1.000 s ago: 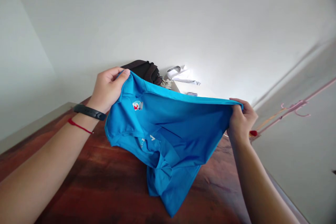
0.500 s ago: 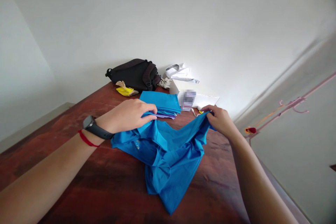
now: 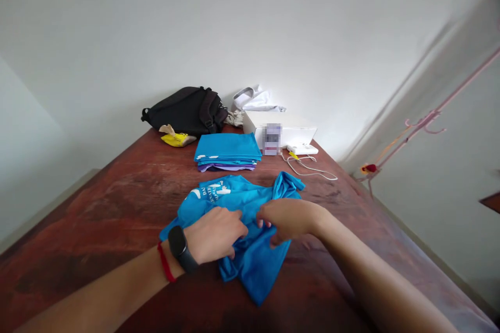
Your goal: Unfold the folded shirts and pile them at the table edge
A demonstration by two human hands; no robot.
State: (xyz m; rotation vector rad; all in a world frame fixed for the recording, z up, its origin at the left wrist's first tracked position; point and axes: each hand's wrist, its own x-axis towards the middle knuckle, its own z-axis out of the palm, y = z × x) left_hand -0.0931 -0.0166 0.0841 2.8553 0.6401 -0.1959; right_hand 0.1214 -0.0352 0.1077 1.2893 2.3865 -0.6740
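Foremost, one blue shirt (image 3: 252, 204) lies crumpled at lower centre on the reddish desk (image 3: 117, 203). Over it: left hand (image 3: 216, 234), fingers curled, whether gripping fabric cannot be told; right hand (image 3: 291, 216), released, thumb apart from fingers. Beyond, at centre, sits one stack of folded cloth (image 3: 228, 146); farther, left of centre, a yellow packet (image 3: 175, 139), then a black backpack (image 3: 177, 112).

The bright-blue fabric shirt (image 3: 244, 195), earlier stretched in the air between both hands, now lies crumpled on the reddish-brown wooden table (image 3: 117, 208), its white printed lettering (image 3: 216, 190) uncovered. The bare left hand (image 3: 214, 234) and bare right hand (image 3: 292, 217) have left its far edge and come close together over its middle. The looped white cable (image 3: 312, 173) now shows fully.
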